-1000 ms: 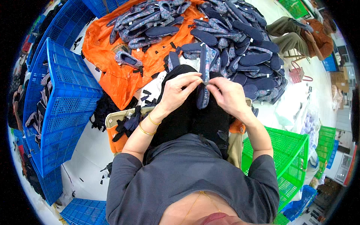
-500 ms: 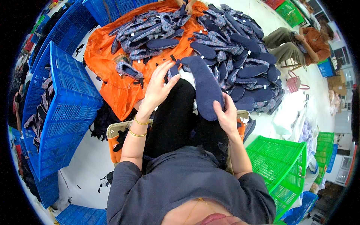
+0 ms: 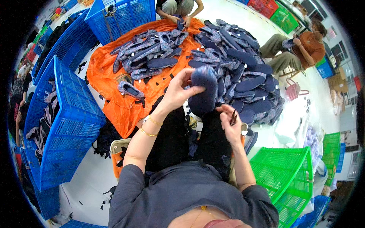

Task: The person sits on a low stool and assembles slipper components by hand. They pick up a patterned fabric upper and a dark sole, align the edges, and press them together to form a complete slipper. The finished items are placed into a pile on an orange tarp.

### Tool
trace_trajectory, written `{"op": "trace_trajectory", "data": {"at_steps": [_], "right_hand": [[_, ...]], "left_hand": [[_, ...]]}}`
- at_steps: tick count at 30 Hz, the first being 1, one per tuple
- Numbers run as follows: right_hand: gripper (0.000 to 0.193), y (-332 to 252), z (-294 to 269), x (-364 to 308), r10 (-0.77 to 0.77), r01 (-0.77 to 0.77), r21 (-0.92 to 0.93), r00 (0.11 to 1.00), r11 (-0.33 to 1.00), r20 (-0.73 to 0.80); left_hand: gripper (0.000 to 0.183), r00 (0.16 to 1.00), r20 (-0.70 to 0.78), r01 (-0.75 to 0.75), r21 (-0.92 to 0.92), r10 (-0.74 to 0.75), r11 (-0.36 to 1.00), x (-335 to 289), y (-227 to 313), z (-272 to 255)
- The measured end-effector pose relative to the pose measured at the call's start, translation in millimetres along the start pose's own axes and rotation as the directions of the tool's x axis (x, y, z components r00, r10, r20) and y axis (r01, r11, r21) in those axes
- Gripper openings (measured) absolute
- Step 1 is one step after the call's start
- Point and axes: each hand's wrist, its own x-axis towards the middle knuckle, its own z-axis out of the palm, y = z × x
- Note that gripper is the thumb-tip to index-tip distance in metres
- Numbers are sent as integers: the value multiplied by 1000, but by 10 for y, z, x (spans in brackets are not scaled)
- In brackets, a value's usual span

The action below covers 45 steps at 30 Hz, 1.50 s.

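My left hand (image 3: 177,92) grips a navy-soled slipper (image 3: 203,97) by its upper end, thumb across it, holding it above my lap. Just below and right of the slipper is my right hand (image 3: 229,127), apart from it, with fingers bent. A small dark pointed tool (image 3: 233,118) sticks out of that hand; its kind is unclear. Past the slipper, a large heap of patterned slippers (image 3: 247,76) with navy soles lies to the right. Another pile of slippers (image 3: 148,53) rests on an orange sheet (image 3: 110,79), where a single slipper (image 3: 130,89) lies apart.
Blue crates (image 3: 76,125) stand along my left, one holding dark fabric pieces. At my right is a green crate (image 3: 281,171). A person (image 3: 181,9) handles something at the sheet's far edge; another person (image 3: 304,49) sits at far right, holding a slipper. Dark scraps litter the floor.
The slipper has turned more upright and shifted from my right hand to my left. My right hand has come off it and moved slightly down, now showing the dark tool.
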Motion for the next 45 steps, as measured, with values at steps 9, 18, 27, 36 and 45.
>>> {"op": "trace_trajectory", "data": {"at_steps": [9, 18, 27, 36, 45], "right_hand": [[22, -261, 100, 263, 128, -128, 159, 992, 979, 12], [10, -353, 154, 331, 88, -96, 242, 995, 965, 45], [6, -465, 199, 437, 88, -102, 139, 991, 985, 103], [18, -563, 62, 575, -26, 32, -56, 994, 998, 103], [41, -374, -517, 563, 75, -41, -229, 987, 972, 145]], "left_hand": [[34, 979, 154, -183, 359, 135, 915, -721, -333, 286], [71, 850, 484, 229, 20, -210, 973, -641, -228, 54], [52, 849, 449, 175, 258, -278, 950, -219, -60, 72], [36, 854, 372, 294, 234, -365, 927, -210, -28, 217], [17, 920, 354, -49, 530, -168, 847, -160, 108, 176]]}}
